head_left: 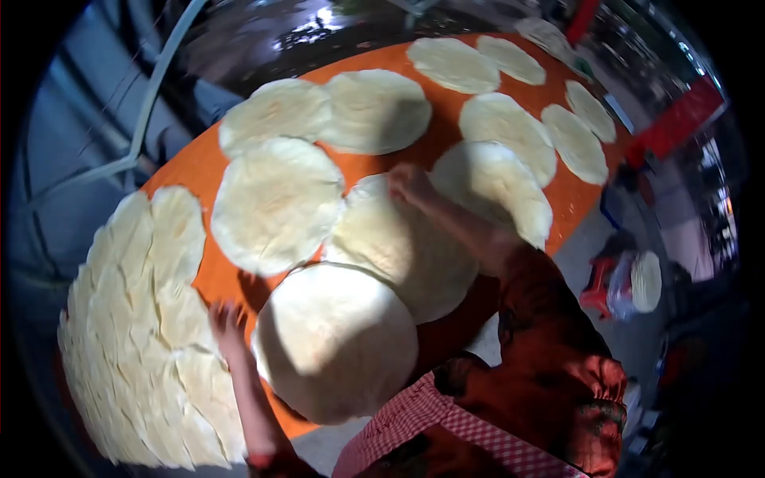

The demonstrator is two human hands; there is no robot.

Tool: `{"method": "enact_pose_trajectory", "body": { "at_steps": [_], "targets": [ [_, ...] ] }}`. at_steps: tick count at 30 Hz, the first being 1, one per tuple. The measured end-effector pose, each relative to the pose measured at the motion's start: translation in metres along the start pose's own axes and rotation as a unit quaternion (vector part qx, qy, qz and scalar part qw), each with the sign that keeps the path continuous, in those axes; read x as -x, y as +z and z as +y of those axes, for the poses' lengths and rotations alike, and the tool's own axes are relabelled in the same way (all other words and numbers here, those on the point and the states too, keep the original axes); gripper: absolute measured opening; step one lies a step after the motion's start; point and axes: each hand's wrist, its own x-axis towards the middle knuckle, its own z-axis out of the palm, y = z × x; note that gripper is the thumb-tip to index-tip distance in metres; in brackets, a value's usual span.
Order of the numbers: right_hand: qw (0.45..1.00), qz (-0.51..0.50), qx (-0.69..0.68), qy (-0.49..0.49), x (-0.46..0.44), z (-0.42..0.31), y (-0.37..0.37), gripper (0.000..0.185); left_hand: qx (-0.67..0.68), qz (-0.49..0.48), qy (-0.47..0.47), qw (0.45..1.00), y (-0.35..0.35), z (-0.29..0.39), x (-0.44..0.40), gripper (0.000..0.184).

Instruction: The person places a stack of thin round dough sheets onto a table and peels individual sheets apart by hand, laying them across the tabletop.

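Note:
My right hand (410, 184) is closed at the far edge of a round, thin flatbread (398, 251) in the middle of the orange cloth (215, 267). Its fingers appear to pinch that edge, though the fingertips are partly hidden. My left hand (229, 325) has its fingers apart, beside a dense spread of overlapping flatbreads (143, 334). Between my forearms, close to me, a large flatbread (335, 342) lies partly over the middle one. Another flatbread (277, 205) lies just beyond, on the left.
Several more flatbreads (374, 111) lie toward the far and right sides of the cloth-covered surface. Metal tubing (151, 103) stands at the left. On the right are a red object (681, 119) and, lower down, a red stand with a pale round item (644, 281).

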Motion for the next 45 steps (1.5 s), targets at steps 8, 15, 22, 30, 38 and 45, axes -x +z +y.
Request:
{"method": "enact_pose_trajectory", "body": {
  "at_steps": [8,15,22,30,38,45],
  "targets": [
    [0.94,0.248,-0.111,0.205,-0.169,0.049,-0.093,0.032,-0.131,0.239,-0.062,0.96,-0.171,-0.029,0.223,0.035],
    [0.955,0.067,-0.268,0.108,-0.228,0.067,-0.089,0.052,-0.088,0.409,-0.195,0.887,-0.205,-0.091,0.359,0.015],
    [0.986,0.041,0.106,0.12,-0.26,0.032,-0.17,0.056,0.082,0.392,-0.273,0.875,-0.208,-0.129,0.334,0.025],
    [0.882,-0.319,0.221,-0.266,0.123,-0.12,0.21,0.054,0.4,0.383,-0.222,0.802,-0.298,-0.135,0.216,0.04],
    [0.676,-0.411,0.305,-0.53,0.455,-0.128,0.494,0.045,0.413,0.221,-0.211,0.858,-0.362,-0.105,0.201,0.017],
    [0.706,-0.558,0.331,-0.285,0.341,-0.285,0.557,0.014,0.617,0.157,-0.147,0.757,-0.44,-0.132,0.223,0.024]
  ]
}}
